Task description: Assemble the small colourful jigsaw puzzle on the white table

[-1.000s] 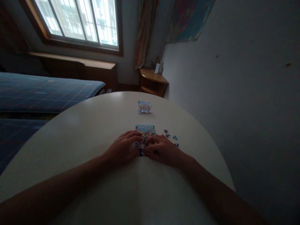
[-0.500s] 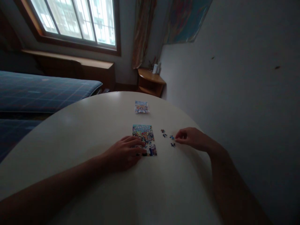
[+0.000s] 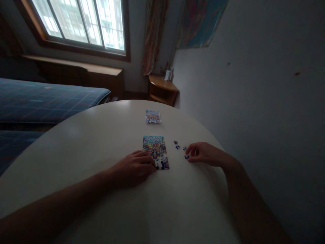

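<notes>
A colourful jigsaw puzzle (image 3: pixel 154 145) lies flat on the white table, its lower part showing gaps. My left hand (image 3: pixel 137 167) rests palm down at the puzzle's lower left edge, fingers slightly bent and lying on it, holding nothing I can see. To the right of the puzzle, my right hand (image 3: pixel 203 154) has its thumb and forefinger around a small dark puzzle piece (image 3: pixel 186 157) on the table. Another loose piece (image 3: pixel 185 148) lies by the forefinger. Two more loose pieces (image 3: pixel 177 145) lie between that hand and the puzzle.
A small printed packet (image 3: pixel 152 117) lies beyond the puzzle on the round white table (image 3: pixel 114 128). The wall (image 3: pixel 243 112) runs close along the right. A blue plaid mattress (image 3: pixel 50 101) is at the left, and a wooden corner shelf (image 3: pixel 163 83) stands past the far edge.
My right hand has shifted from the upper light-blue piece down to the lower dark one. My left hand has drawn back slightly, its fingers more bent, uncovering more of the puzzle.
</notes>
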A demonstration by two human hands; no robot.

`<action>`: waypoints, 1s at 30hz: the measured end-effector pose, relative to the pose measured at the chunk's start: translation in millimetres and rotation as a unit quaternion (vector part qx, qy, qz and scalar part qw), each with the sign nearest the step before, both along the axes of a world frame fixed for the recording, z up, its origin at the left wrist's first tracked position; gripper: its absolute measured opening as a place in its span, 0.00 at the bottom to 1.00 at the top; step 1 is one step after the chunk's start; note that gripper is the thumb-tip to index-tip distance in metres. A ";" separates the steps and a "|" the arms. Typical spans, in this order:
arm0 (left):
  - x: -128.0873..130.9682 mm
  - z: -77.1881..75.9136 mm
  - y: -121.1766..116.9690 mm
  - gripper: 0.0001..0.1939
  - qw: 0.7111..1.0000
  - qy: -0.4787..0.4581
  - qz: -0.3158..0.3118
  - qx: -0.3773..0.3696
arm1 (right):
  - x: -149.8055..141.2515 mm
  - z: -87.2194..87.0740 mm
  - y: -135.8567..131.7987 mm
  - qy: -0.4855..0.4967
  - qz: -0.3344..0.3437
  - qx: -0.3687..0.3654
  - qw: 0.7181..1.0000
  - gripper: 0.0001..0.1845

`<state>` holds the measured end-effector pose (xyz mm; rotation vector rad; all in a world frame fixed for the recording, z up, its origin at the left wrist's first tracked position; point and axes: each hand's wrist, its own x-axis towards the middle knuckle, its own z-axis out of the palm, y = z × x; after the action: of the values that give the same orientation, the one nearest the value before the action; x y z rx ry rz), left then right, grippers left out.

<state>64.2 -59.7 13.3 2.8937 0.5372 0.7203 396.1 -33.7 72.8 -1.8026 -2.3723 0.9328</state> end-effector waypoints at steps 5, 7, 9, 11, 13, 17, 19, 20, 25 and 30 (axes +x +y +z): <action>0.6 -0.7 -0.1 0.10 1.000 0.010 0.004 0.006 | 1.4 0.0 1.1 -0.007 0.010 -0.009 1.000 0.14; 0.5 -0.7 -0.2 0.10 1.000 0.011 0.004 0.005 | 1.5 -1.4 1.5 -0.006 0.009 -0.003 1.000 0.14; 0.2 -0.9 -0.2 0.10 1.000 0.007 0.002 0.003 | 0.2 -2.1 1.2 0.002 0.010 0.001 1.000 0.13; -0.1 -1.6 0.1 0.10 1.000 0.006 0.003 0.001 | -2.8 -1.4 -0.1 0.010 0.016 0.004 1.000 0.12; -0.2 -2.7 0.4 0.10 1.000 0.006 0.005 0.001 | -7.0 0.3 -1.9 0.021 0.027 -0.003 0.999 0.10; 0.2 -4.0 0.6 0.10 1.000 -0.002 0.012 -0.011 | -17.5 1.9 -4.3 0.058 0.048 -0.004 0.997 0.09; 0.7 -3.0 0.3 0.08 0.999 -0.018 0.024 -0.025 | -24.4 -0.1 -4.1 0.095 0.052 0.025 0.994 0.09; 1.0 -2.1 0.1 0.08 0.999 -0.028 0.033 -0.031 | -28.6 -1.8 -3.7 0.119 0.051 0.046 0.991 0.11; 2.0 0.5 0.4 0.09 0.995 -0.054 0.078 -0.038 | -53.5 -10.8 -4.4 0.226 0.055 0.109 0.967 0.14; 2.6 -2.2 3.7 0.08 0.988 -0.090 0.122 -0.042 | -75.8 -18.6 -8.7 0.320 0.005 0.087 0.943 0.14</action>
<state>66.8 -56.0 11.0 2.6776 0.8852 0.9541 320.3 -42.4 54.2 -1.1783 -1.9698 1.0641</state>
